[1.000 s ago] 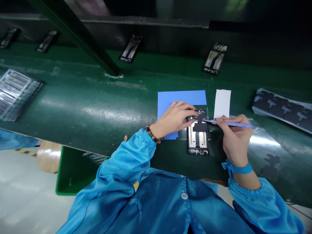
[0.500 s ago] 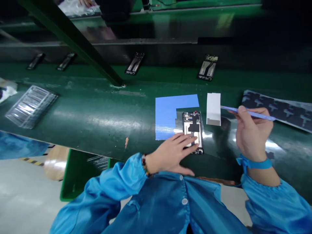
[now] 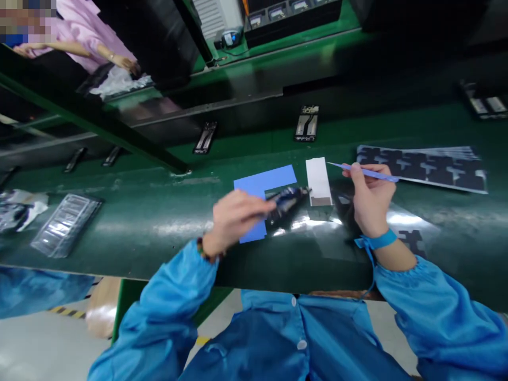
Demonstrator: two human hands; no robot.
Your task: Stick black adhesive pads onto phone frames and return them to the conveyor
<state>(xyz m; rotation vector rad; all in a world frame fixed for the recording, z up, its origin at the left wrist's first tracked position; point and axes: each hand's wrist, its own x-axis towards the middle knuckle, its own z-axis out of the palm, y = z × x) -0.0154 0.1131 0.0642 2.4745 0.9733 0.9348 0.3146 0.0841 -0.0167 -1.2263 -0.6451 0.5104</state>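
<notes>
My left hand (image 3: 238, 217) is closed on a phone frame (image 3: 289, 201), lifted and tilted above the bench and blurred by motion. Beneath and beside it lies an L-shaped blue sheet (image 3: 252, 184) flat on the green surface. In my right hand (image 3: 371, 198) is a pair of slim blue tweezers (image 3: 377, 174), held like a pen. Their tip points left, close to the right edge of a white card (image 3: 318, 177) with a grey strip at its lower end. I cannot tell whether the tip touches the card.
Sheets of black cut-out stickers (image 3: 428, 166) lie at the right. Several phone frames (image 3: 306, 124) sit along the back strip. A stack of clear plastic trays (image 3: 65, 225) is at the left. A green post (image 3: 130, 135) slants across the bench. A person's hand (image 3: 125, 62) shows at upper left.
My left hand has gone from lying spread on the phone frame to gripping it and raising it off the bench. The view has swung; the tweezers stay in my right hand.
</notes>
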